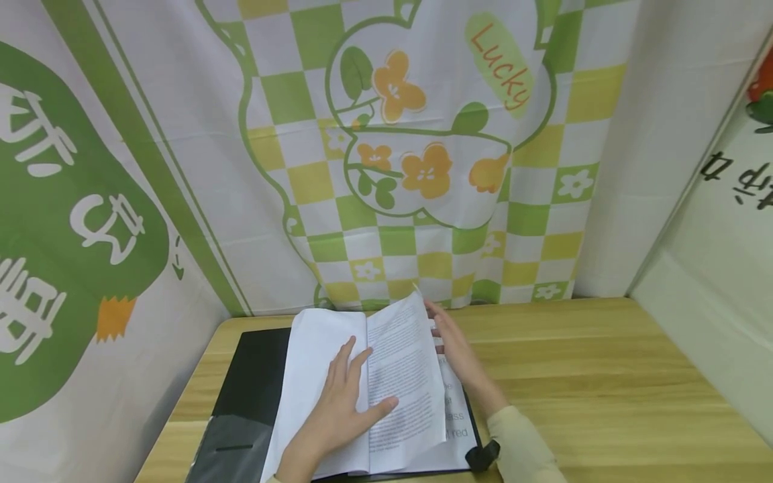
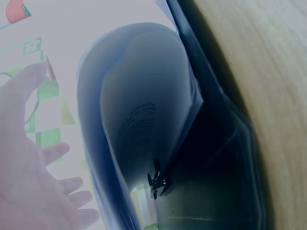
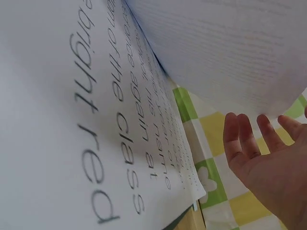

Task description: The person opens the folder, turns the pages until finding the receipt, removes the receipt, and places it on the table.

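A black folder (image 1: 256, 369) lies spread on the table with a stack of white sheets in it. One page in small print (image 1: 401, 369) stands raised and bowed at its right side, and a sheet in large print (image 1: 455, 439) shows beneath. My left hand (image 1: 338, 412) hovers over the middle of the sheets, fingers spread, holding nothing. At the raised page's right edge is my right hand (image 1: 461, 355), its loosely extended fingers partly behind the paper. In the right wrist view those fingertips (image 3: 263, 122) meet the page's edge. The left wrist view shows turned sheets (image 2: 139, 62) curling over a black metal clip (image 2: 156, 184).
The wooden table (image 1: 604, 382) extends to the right of the folder. Behind it hangs a green and yellow checked curtain (image 1: 423, 255), with printed cloth walls on both sides. A small black object (image 1: 483, 456) sits by the right sleeve (image 1: 522, 446).
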A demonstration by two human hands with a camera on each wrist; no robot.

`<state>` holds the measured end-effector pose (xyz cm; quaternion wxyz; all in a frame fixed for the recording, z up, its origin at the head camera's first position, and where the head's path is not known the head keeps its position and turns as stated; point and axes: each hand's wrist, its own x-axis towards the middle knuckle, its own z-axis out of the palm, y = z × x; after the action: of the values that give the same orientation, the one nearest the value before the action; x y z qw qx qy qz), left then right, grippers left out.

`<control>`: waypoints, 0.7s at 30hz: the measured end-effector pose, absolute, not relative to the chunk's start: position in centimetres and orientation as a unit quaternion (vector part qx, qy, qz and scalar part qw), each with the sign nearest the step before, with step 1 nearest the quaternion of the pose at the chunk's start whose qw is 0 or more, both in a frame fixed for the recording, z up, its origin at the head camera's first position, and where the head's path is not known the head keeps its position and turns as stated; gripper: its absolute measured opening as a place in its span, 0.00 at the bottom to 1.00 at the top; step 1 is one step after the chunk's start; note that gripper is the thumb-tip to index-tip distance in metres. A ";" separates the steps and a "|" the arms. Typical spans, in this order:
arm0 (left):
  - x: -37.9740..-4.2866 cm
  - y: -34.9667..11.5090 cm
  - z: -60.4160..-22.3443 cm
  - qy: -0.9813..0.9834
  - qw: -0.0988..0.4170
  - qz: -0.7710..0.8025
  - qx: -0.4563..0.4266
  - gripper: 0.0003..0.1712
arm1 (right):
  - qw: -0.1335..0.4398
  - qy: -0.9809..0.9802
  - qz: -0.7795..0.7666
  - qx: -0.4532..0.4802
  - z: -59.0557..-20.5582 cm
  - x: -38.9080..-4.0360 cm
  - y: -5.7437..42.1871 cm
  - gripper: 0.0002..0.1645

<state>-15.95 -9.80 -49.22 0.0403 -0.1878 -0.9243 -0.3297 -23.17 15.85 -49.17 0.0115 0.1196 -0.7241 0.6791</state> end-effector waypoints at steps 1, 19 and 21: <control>-15.9 -9.7 -49.2 -0.922 0.038 -0.336 -0.187 0.56 | 0.011 -0.720 0.683 0.122 -49.2 -23.0 15.7 0.32; -15.0 -8.7 -46.9 -0.887 0.110 -0.387 -0.224 0.45 | -0.008 -0.689 0.704 0.171 -49.3 -21.6 12.7 0.34; -14.9 -8.7 -46.7 -0.884 0.118 -0.386 -0.236 0.44 | -0.008 -0.696 0.697 0.171 -49.3 -21.4 12.3 0.33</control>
<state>-14.86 -8.71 -46.75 0.1177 -0.2358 -0.8839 -0.3863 -21.44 12.33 -49.34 -0.0080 0.1707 -0.6960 0.6974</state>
